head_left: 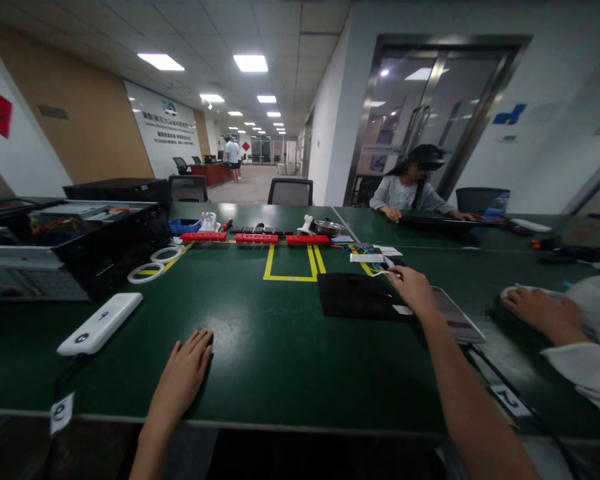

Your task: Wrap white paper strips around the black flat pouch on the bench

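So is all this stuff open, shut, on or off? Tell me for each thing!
Left hand: palm down on the table
Right hand: at a thin white strip, grip unclear
Computer case: open, insides showing
Ceiling lights: on
Glass doors: look shut
Numbered white device: power unclear
Blue tray: open

The left hand [186, 365] lies flat, palm down, lower left of centre; the right hand [413, 288] pinches right of centre, its forearm [457, 373] slanting to lower right.

Computer case [117, 250] left; flat object [357, 297] right; rings [145, 281] between
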Demonstrator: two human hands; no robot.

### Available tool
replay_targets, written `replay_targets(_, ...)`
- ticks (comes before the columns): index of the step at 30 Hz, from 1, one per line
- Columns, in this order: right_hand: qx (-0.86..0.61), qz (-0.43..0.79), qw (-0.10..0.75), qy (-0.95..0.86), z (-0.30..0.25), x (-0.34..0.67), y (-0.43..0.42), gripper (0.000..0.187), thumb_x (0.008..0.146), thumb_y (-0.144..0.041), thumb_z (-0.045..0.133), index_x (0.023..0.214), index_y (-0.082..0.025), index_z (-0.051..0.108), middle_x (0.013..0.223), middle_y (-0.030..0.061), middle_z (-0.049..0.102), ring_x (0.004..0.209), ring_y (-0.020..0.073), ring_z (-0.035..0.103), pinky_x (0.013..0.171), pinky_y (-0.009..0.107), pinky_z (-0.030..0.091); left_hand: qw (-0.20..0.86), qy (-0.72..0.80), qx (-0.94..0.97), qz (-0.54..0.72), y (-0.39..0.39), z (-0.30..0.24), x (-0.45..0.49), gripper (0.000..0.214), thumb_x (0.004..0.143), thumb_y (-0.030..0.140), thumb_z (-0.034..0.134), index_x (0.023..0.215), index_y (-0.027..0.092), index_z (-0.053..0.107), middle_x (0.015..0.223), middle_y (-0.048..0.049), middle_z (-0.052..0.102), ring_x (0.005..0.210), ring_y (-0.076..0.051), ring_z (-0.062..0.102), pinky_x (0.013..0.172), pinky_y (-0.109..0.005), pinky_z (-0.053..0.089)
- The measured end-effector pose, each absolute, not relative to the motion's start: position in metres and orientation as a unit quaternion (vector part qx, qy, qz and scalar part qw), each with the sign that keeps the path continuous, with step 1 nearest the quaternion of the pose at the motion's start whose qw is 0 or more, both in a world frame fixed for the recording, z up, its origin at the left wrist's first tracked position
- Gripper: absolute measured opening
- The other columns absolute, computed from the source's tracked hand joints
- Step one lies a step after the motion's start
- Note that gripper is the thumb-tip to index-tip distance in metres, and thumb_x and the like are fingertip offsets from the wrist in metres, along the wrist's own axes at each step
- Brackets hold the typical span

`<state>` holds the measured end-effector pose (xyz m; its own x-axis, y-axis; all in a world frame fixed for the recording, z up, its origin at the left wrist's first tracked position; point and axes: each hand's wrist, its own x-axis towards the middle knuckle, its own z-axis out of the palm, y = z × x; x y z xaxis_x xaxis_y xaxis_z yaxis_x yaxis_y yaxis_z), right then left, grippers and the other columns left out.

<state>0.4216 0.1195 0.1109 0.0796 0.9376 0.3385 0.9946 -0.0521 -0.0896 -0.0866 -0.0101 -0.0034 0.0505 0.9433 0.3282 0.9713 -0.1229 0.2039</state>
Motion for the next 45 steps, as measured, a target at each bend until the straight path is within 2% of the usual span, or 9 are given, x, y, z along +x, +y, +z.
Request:
replay_targets(2,-0.691,-0.064,0.151,-0.704,0.108,0.419,0.119,0.046,0.093,-0.034,0.027,0.121,-0.014,0.057,0.119,0.0141,0.061,0.107,0.0256,0.057,0.091,0.038,0.043,0.035,-0.661,-0.723,-0.195,-0.01,-0.003,-0.087,0.043,0.094,0.031,0.031,0.129,0.016,0.052,0.134,-0.01,0.053,0.131,-0.024,0.039,0.107,-0.047,0.026)
replay_targets(5,-0.637,-0.007,0.122,-0.761,0.094,0.41,0.121,0.045,0.089,-0.041,0.04,0.125,-0.019,0.055,0.129,0.0091,0.055,0.12,0.0246,0.048,0.101,0.038,0.036,0.037,-0.66,-0.723,-0.198,-0.011,-0.003,-0.086,0.043,0.094,0.031,0.032,0.128,0.014,0.052,0.134,-0.0112,0.053,0.13,-0.025,0.04,0.107,-0.048,0.027)
replay_targets(9,-0.617,0.052,0.068,-0.783,0.072,0.402,0.128,0.072,0.077,-0.056,0.056,0.138,-0.02,0.041,0.147,0.012,0.032,0.135,0.0306,0.027,0.107,0.048,0.026,0.045,-0.66,-0.726,-0.188,-0.011,-0.003,-0.086,0.043,0.093,0.029,0.032,0.128,0.014,0.052,0.135,-0.0115,0.052,0.13,-0.025,0.04,0.107,-0.048,0.028)
replay_targets(12,-0.628,0.078,0.036,-0.774,0.062,0.402,0.13,0.081,0.075,-0.063,0.053,0.143,-0.023,0.031,0.152,0.0129,0.019,0.138,0.0366,0.013,0.104,0.06,0.02,0.049,-0.658,-0.728,-0.186,-0.011,-0.004,-0.085,0.043,0.093,0.029,0.033,0.128,0.015,0.052,0.135,-0.0111,0.052,0.13,-0.025,0.04,0.106,-0.048,0.028)
replay_targets(14,-0.632,0.088,0.02,-0.77,0.06,0.401,0.13,0.081,0.077,-0.065,0.048,0.144,-0.023,0.028,0.153,0.0133,0.015,0.138,0.0378,0.011,0.103,0.062,0.019,0.05,-0.656,-0.729,-0.187,-0.012,-0.004,-0.085,0.042,0.093,0.029,0.033,0.128,0.016,0.053,0.135,-0.0109,0.052,0.13,-0.025,0.04,0.106,-0.049,0.029)
replay_targets(24,-0.615,0.068,-0.017,-0.785,0.074,0.351,0.108,0.082,0.081,-0.065,0.041,0.145,-0.017,0.025,0.151,0.0176,0.018,0.138,0.0358,0.015,0.107,0.056,0.015,0.032,-0.637,-0.743,-0.2,-0.016,0.004,-0.077,0.041,0.092,0.029,0.038,0.125,0.014,0.056,0.129,-0.0114,0.058,0.124,-0.027,0.048,0.103,-0.05,0.034)
replay_targets(33,-0.483,-0.064,0.022,-0.873,0.076,0.26,0.061,0.078,0.083,-0.069,0.035,0.137,-0.013,0.041,0.135,0.0219,0.044,0.119,0.0358,0.043,0.091,0.048,0.039,0.013,-0.524,-0.823,-0.218,-0.023,0.03,-0.02,0.043,0.089,0.03,0.05,0.131,0.022,0.049,0.135,-0.0089,0.052,0.126,-0.025,0.045,0.103,-0.049,0.035)
replay_targets(38,-0.417,-0.117,0.044,-0.9,0.071,0.228,0.039,0.068,0.087,-0.063,0.034,0.134,-0.015,0.046,0.125,0.0204,0.052,0.111,0.0337,0.048,0.086,0.047,0.043,0.022,-0.497,-0.842,-0.209,-0.022,0.03,-0.002,0.055,0.084,0.029,0.06,0.136,0.027,0.042,0.14,-0.0083,0.047,0.13,-0.028,0.039,0.103,-0.054,0.033)
replay_targets(45,-0.371,-0.125,0.074,-0.917,0.069,0.215,0.031,0.059,0.089,-0.056,0.038,0.13,-0.014,0.048,0.117,0.018,0.056,0.104,0.0296,0.051,0.082,0.044,0.043,0.016,-0.491,-0.846,-0.205,-0.02,0.013,-0.008,0.051,0.085,0.032,0.061,0.133,0.028,0.047,0.14,-0.0081,0.046,0.131,-0.031,0.036,0.102,-0.054,0.035)
